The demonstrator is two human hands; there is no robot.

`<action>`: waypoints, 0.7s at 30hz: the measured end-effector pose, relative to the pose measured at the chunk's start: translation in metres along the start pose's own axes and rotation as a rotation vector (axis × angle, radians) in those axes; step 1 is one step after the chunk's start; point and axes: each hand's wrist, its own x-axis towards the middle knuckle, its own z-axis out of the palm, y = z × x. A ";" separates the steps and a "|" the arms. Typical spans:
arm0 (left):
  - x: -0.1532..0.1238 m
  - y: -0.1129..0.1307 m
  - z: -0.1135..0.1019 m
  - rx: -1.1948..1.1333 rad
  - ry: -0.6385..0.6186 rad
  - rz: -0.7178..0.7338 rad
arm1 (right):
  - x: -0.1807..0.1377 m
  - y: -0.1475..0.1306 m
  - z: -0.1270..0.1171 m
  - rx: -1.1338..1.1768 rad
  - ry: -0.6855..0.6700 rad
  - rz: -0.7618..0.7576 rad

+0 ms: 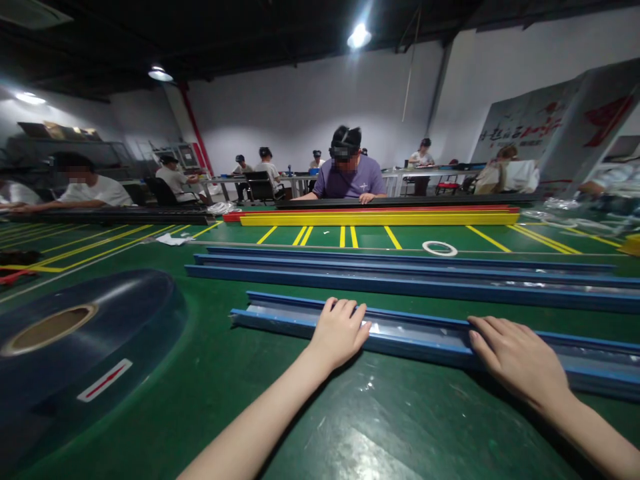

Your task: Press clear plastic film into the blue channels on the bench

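Note:
A long blue channel strip [415,333] lies across the green table [225,387] right in front of me. My left hand [339,331] rests on its near edge, fingers curled over the rim and the thumb out to the side. My right hand [515,357] lies flat on the same strip further right, fingers stretched along it. Clear film seems to cover the strip between my hands. Two more blue strips [400,270] lie parallel just beyond it.
A large dark blue film roll [75,347] lies flat at my left. A small white tape ring [439,248] sits mid-table. Yellow and red strips [380,217] lie at the far side, where a person in purple [347,177] works. Other people sit behind.

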 end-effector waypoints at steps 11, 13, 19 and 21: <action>0.028 0.022 0.013 0.072 -0.078 -0.022 | 0.005 -0.005 -0.004 0.026 -0.023 -0.022; 0.028 0.011 0.014 0.098 -0.074 -0.023 | 0.011 -0.009 -0.004 0.055 -0.066 -0.040; 0.019 -0.041 0.012 0.184 -0.091 -0.054 | 0.030 -0.022 -0.001 0.126 -0.098 -0.102; 0.012 -0.061 0.009 0.204 -0.098 -0.052 | 0.030 -0.016 0.002 0.128 -0.104 -0.082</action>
